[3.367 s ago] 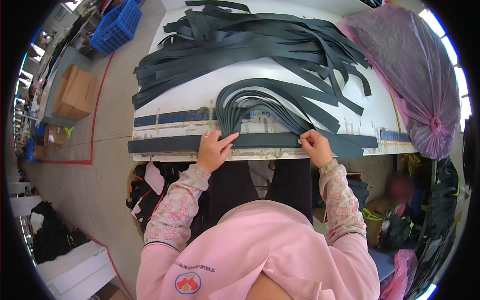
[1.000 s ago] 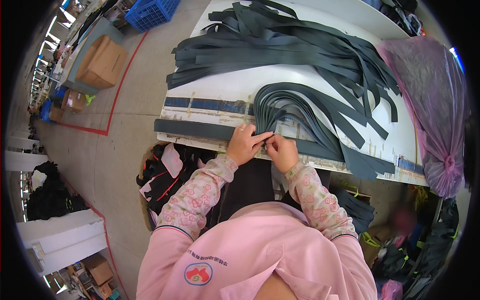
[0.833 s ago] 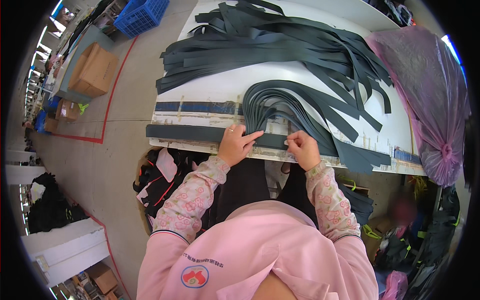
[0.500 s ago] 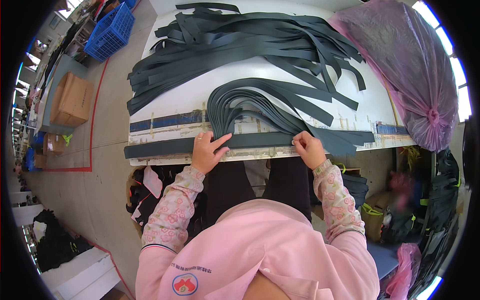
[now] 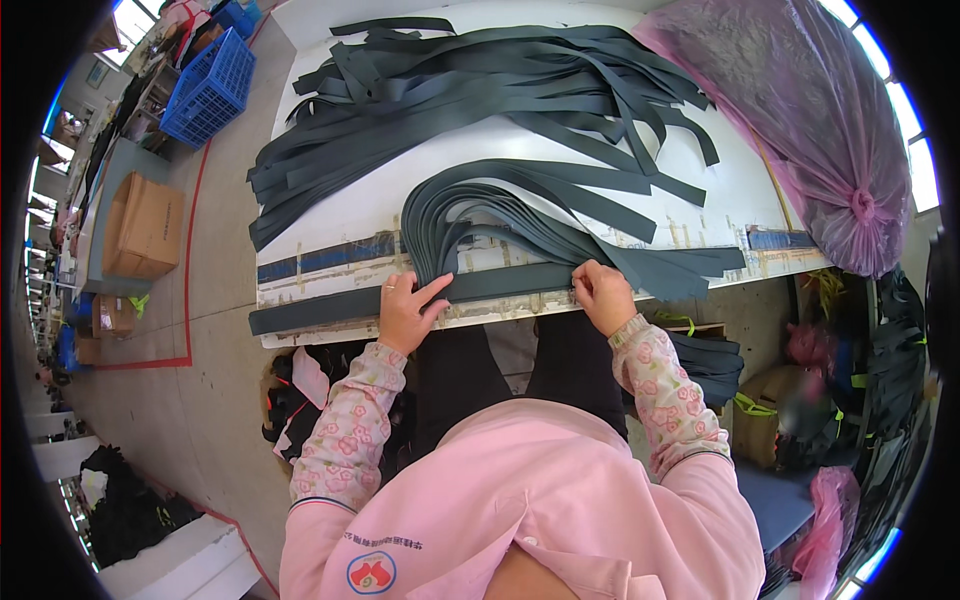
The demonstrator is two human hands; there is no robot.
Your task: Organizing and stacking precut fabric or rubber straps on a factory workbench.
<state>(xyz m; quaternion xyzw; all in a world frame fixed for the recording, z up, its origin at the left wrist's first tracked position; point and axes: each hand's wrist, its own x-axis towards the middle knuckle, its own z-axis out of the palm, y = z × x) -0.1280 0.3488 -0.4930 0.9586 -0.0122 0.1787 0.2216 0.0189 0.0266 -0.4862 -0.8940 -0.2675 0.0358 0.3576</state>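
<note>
A long flat dark grey-green elastic strap (image 5: 330, 309) lies along the table's near edge. My left hand (image 5: 408, 312) rests on it with thumb and forefinger spread, the forefinger tip by the lower left end of a looped bundle of similar straps (image 5: 430, 215). My right hand (image 5: 604, 297) has its fingers curled in a pinch at the strap's upper edge, beside the bundle's right part. The bundle arches up between my hands, and its loose ends (image 5: 690, 270) fan out to the right. What lies under my right fingertips is mostly hidden.
A big heap of the same straps (image 5: 480, 85) covers the far part of the white table (image 5: 340, 215). At the right stands a large tied pink plastic bag (image 5: 800, 120). A blue crate (image 5: 210, 88) and a cardboard box (image 5: 145, 225) are on the left.
The whole view has shifted and turned slightly. Both hands keep nearly the same places on the strap, and the bundle holds its arched shape.
</note>
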